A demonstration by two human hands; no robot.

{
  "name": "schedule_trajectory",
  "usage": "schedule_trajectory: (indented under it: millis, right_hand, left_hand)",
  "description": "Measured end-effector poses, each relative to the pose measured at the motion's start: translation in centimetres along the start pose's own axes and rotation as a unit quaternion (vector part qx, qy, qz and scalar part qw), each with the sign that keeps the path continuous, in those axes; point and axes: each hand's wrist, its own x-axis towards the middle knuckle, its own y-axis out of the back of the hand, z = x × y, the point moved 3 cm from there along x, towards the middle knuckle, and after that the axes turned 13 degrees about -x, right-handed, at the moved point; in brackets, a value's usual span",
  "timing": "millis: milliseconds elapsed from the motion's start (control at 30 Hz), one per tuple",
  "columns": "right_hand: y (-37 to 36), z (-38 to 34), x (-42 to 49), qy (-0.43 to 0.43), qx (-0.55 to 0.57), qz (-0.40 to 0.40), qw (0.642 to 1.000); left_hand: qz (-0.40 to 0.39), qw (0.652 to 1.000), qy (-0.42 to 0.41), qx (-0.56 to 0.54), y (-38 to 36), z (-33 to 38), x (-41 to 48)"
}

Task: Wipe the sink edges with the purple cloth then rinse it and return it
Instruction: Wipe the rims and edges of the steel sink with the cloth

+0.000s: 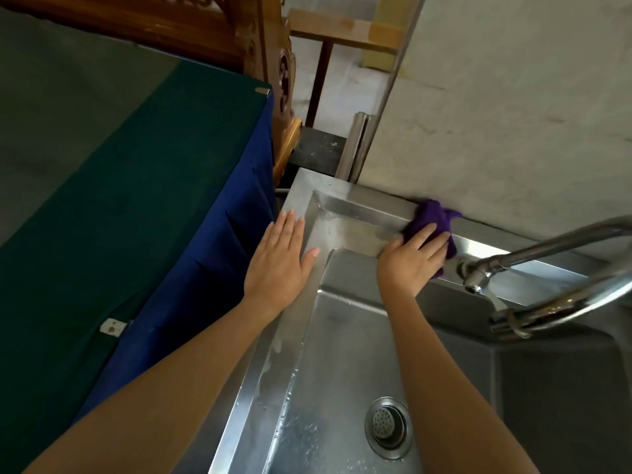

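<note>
Stainless steel sink [309, 196], rectangular basin, seen from above. Round perforated metal drain strainer [388, 426] sits in the basin floor; water droplets on the basin wall and left rim.

Right hand [412, 260] lies palm-down on the crumpled purple cloth [431, 217], pressing it onto the sink's far edge, close to the grey wall [513, 114]. Grip: fingers spread flat over the cloth, not curled round it.

Left hand [280, 258] rests open and flat on the sink's left rim, holding nothing, fingers together and pointing away.

Curved chrome tap [547, 248] reaches in from the right, its spout just beside the cloth.

Dark green and blue fabric [136, 217] drapes over the surface left of the sink.
</note>
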Motion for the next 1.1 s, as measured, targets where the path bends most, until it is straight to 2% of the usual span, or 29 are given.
schedule_trajectory:
  millis: [67, 167, 233, 400, 467, 600, 667, 733, 833, 933, 1100]
  right_hand:
    - [-0.7, -2.1, -1.5, 0.047, -0.020, -0.015, 0.999]
    - [-1.6, -6.1, -4.7, 0.185, -0.028, -0.036, 0.982]
    - [-1.9, -7.8, -5.2, 0.240, -0.030, -0.042, 0.969]
    - [-1.3, -5.3, -3.4, 0.366, -0.025, -0.043, 0.929]
    - [-1.0, -2.7, -2.4, 0.331, -0.022, -0.025, 0.943]
    - [-0.5, 1.8, -1.4, 0.169, -0.011, 0.014, 0.985]
    - [-0.6, 1.4, -1.3, 0.104, 0.008, 0.017, 0.994]
    - [-0.6, -0.2, -1.3, 0.082, 0.022, 0.008, 0.996]
    - [-0.9, -3.1, -1.5, 0.186, -0.020, -0.017, 0.982]
    - [-1.0, -5.7, -1.0, 0.309, -0.048, -0.042, 0.949]
    - [-1.0, -10.2, 0.4, 0.441, -0.050, -0.058, 0.894]
  left_hand:
    - [0.005, 1.000, -0.003, -0.001, 0.0, -0.1, 0.1]
    - [0.011, 1.000, 0.001, -0.003, 0.1, 0.1, 0.1]
    - [0.011, 1.000, 0.001, -0.007, 0.2, 0.4, 0.1]
    - [0.004, 1.000, -0.001, -0.010, 0.3, 0.1, 0.0]
    - [-0.002, 1.000, -0.001, -0.010, 0.3, 0.1, -0.1]
    - [-0.006, 1.000, -0.001, -0.006, 0.2, 0.1, -0.1]
    - [-0.005, 1.000, 0.004, -0.006, 0.2, 0.1, -0.1]
    - [-0.008, 1.000, 0.007, -0.005, 0.1, 0.1, 0.0]
    - [-0.003, 1.000, 0.004, 0.002, 0.0, 0.1, 0.0]
    - [0.007, 1.000, 0.002, 0.009, 0.0, 0.1, 0.0]
    - [0.013, 1.000, 0.001, 0.027, 0.4, 0.4, 0.1]
